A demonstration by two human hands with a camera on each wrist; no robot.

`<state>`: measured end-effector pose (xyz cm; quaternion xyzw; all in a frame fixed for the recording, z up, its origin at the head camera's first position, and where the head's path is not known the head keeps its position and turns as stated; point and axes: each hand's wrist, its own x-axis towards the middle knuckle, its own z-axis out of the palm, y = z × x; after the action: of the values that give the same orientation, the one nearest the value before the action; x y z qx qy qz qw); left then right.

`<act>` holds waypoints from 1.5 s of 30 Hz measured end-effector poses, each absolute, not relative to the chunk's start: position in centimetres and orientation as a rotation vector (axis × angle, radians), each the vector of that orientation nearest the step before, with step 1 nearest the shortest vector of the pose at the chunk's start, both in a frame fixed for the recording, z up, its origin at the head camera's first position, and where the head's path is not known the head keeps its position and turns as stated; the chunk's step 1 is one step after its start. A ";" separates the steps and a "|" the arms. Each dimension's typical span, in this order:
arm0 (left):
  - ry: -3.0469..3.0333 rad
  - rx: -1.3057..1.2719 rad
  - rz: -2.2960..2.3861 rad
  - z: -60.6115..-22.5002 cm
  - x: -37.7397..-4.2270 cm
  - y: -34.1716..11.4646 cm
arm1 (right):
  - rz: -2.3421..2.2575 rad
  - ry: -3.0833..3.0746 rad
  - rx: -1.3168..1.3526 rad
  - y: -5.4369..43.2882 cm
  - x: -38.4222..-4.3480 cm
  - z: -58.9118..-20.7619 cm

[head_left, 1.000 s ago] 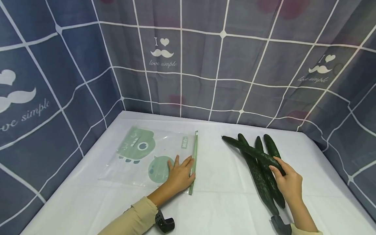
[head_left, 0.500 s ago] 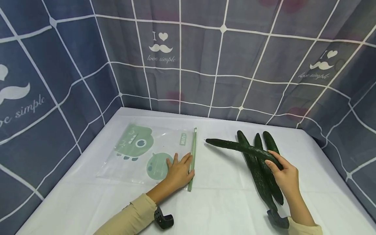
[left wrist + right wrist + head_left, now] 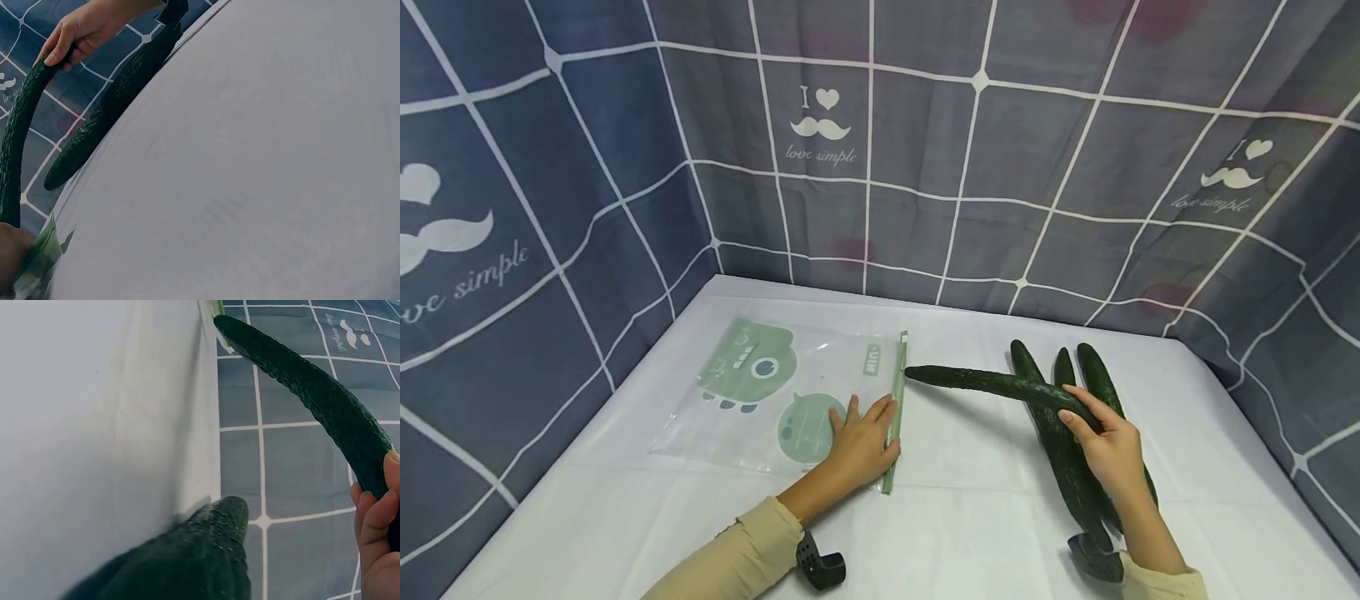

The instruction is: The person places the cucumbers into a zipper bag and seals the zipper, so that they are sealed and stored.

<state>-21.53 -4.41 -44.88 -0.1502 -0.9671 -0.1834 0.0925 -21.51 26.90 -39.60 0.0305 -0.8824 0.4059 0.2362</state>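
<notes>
My right hand (image 3: 1112,450) grips one end of a long dark green cucumber (image 3: 985,382). Held above the table, that cucumber points left, its tip near the green edge strip (image 3: 897,417) of a clear plastic zip bag (image 3: 752,442). Green cartoon animals are printed on the bag, which lies flat. My left hand (image 3: 857,446) rests on the bag's right side with its fingers spread, touching the strip. In the right wrist view the held cucumber (image 3: 312,394) rises clear of the table. Three more cucumbers (image 3: 1060,458) lie under and beside my right hand, partly hidden by it.
A white cloth (image 3: 955,525) covers the table. Dark checked curtains (image 3: 925,150) stand along its back and both sides. A black wrist device (image 3: 820,565) sits at my left cuff, and another device (image 3: 1096,557) at my right overlaps the cucumbers' near ends.
My right hand has lifted the top cucumber off the others and moved it left, swinging its tip down and across to the bag's edge. My left hand stays in place on the bag.
</notes>
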 end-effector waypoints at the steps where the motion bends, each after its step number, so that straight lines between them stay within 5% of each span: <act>1: -2.874 -0.446 -0.541 -44.9 -21.5 -4.4 | 1.099 -2.438 0.079 26.8 -21.5 -39.6; 45: -2.724 -0.492 -0.329 -43.2 -20.9 -4.2 | 1.992 -2.368 -0.044 17.4 -28.5 -42.1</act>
<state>-20.93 -4.16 -43.20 -0.1737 -0.9619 -0.1162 0.1762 -28.54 17.41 -42.14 -0.0141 -0.7650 0.6434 0.0235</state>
